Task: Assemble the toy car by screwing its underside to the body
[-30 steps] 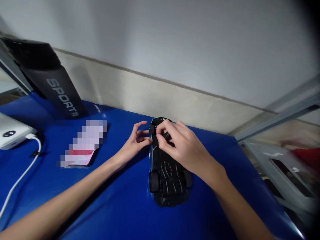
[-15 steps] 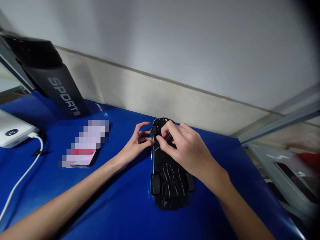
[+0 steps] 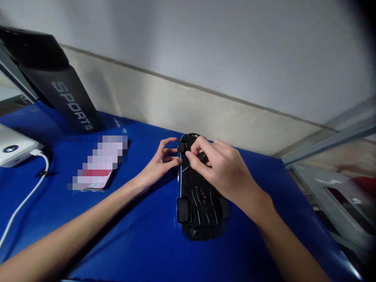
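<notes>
A black toy car (image 3: 199,219) lies upside down on the blue table, its underside and wheels facing up. My left hand (image 3: 160,162) is at the car's left edge, fingers curved and apart, with the thumb and fingertips against the side near a front wheel (image 3: 182,147). Over the upper part of the underside, my right hand (image 3: 223,164) is closed around a screwdriver with a short black ridged handle (image 3: 202,157). A thin metal shaft shows beside the right thumb; its tip is hard to make out. The right hand hides part of the car's right side.
A smartphone (image 3: 101,181), partly pixelated, lies left of my hands. Behind it stands a dark bottle (image 3: 63,92) marked SPORT. A white power bank (image 3: 17,145) with a white cable (image 3: 22,205) is at the far left. A wall (image 3: 176,94) rises behind the table; a metal frame (image 3: 320,147) borders the right.
The view has shifted slightly, so the whole scene sits a little higher. My right hand and the screwdriver handle have turned slightly; my left hand stays at the car's side.
</notes>
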Action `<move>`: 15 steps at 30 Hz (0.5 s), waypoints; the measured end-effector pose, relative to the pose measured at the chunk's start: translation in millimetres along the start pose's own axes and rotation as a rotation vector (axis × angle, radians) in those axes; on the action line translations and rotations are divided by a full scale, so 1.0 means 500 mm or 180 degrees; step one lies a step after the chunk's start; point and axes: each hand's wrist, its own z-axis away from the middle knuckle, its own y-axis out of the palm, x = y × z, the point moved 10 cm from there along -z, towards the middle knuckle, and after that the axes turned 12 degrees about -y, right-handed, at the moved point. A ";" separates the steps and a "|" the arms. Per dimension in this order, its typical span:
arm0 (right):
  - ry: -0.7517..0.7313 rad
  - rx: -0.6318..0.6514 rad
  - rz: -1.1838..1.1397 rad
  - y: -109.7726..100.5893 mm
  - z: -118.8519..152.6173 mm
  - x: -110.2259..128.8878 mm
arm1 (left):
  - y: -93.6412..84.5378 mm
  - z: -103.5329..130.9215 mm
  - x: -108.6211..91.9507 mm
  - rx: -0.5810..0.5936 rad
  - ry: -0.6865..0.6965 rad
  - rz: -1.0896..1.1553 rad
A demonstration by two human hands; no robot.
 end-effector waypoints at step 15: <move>0.0079 -0.0020 -0.0089 -0.001 0.005 -0.002 | -0.005 -0.006 0.008 0.0023 0.0052 -0.0086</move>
